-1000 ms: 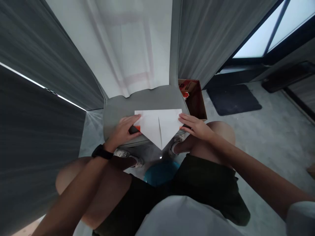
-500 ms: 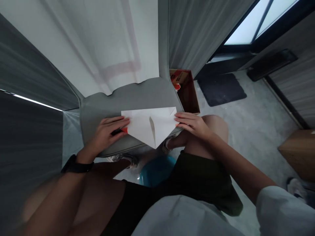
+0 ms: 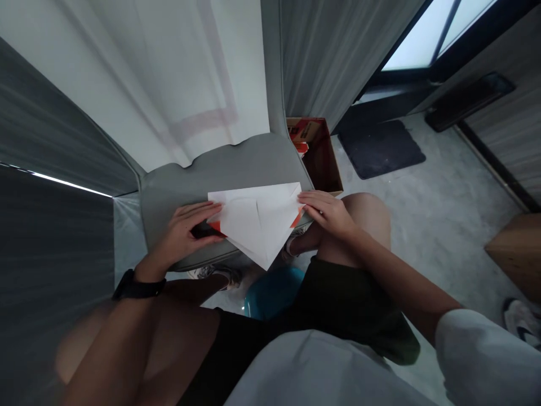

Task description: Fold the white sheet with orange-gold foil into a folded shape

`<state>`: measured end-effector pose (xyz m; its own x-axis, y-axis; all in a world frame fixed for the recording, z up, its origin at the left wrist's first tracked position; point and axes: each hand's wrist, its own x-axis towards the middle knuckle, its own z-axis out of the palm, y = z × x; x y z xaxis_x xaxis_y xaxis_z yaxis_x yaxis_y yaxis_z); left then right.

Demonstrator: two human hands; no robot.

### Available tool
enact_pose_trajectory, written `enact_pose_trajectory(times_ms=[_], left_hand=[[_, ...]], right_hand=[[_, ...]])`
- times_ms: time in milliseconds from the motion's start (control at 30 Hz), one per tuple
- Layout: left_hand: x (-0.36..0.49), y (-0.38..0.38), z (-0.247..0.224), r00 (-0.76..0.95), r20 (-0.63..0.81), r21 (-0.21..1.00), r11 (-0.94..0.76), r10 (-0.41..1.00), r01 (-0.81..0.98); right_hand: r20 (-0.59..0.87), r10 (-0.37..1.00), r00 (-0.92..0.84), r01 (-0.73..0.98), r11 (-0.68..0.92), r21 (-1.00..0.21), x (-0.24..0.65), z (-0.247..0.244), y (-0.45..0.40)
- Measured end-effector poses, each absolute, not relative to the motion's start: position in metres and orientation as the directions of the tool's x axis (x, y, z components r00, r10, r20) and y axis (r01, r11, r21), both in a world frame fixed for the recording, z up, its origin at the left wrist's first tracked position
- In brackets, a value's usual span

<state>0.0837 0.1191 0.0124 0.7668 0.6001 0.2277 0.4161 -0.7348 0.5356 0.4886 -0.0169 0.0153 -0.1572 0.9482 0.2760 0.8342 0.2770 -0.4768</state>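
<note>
A folded sheet of white paper lies on a grey padded seat, its point toward me and orange-red showing along its lower side edges. My left hand holds the paper's left corner, fingers on top. A dark thing under that palm is too shadowed to identify. My right hand holds the right corner, fingertips at the orange edge. A thin crease runs down the paper's middle.
An open cardboard box stands behind the seat's right side, beside a dark floor mat. A blue round object sits on the floor between my legs. Grey curtains surround the seat on the left and behind.
The paper's central gap has closed to a thin crease, and more orange shows at its edges. My hands have spread slightly along the paper, and the view has shifted.
</note>
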Motion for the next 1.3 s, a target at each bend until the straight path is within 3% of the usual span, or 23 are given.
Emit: enact_pose_trajectory(times_ms=[233, 700, 967, 1300], left_hand=[[0.09, 0.111, 0.009, 0.687, 0.245, 0.535, -0.687, 0.684, 0.492], [0.072, 0.093, 0.01, 0.634, 0.345, 0.621, -0.675, 0.692, 0.399], [0.062, 0.077, 0.003, 0.462, 0.317, 0.708, -0.531, 0.828, 0.466], [0.084, 0.085, 0.001, 0.334, 0.258, 0.578, -0.422, 0.906, 0.698]], right_hand=[[0.258, 0.966, -0.027, 0.763, 0.186, -0.619, 0.484, 0.006, -0.023], [0.346, 0.932, -0.108, 0.742, 0.307, -0.596, 0.478, 0.001, -0.006], [0.337, 0.937, -0.095, 0.687, 0.307, -0.659, 0.475, -0.003, 0.014], [0.35, 0.919, 0.179, 0.691, 0.136, -0.71, 0.464, -0.01, 0.025]])
